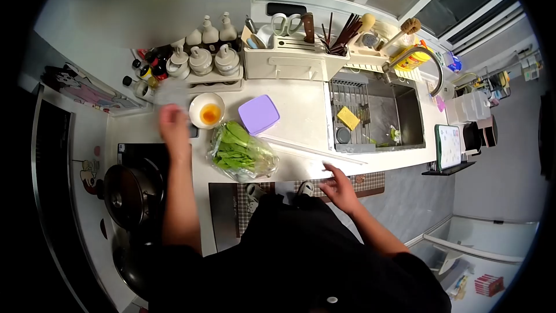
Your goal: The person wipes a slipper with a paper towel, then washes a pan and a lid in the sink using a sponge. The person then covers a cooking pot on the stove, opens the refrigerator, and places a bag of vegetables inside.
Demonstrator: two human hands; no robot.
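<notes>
My left hand (173,123) is over the left part of the counter, just left of a white bowl (198,105) that holds what looks like a raw egg (210,114). Motion smears its fingers, and a pale see-through blur lies just beyond them, so I cannot make out a grip. My right hand (339,189) hovers at the counter's front edge with fingers apart and nothing in them. Between the hands lies a clear plastic bag of leafy greens (234,149). Behind the bag is a purple lidded box or lid (259,114). Long thin pale sticks (313,149) lie to the right.
A pot (124,197) stands on the black hob at left. Seasoning jars (201,61) and bottles line the wall. A rack (289,64) holds scissors, a knife and chopsticks. The sink (410,113) at right has a drainer with a yellow sponge (348,118).
</notes>
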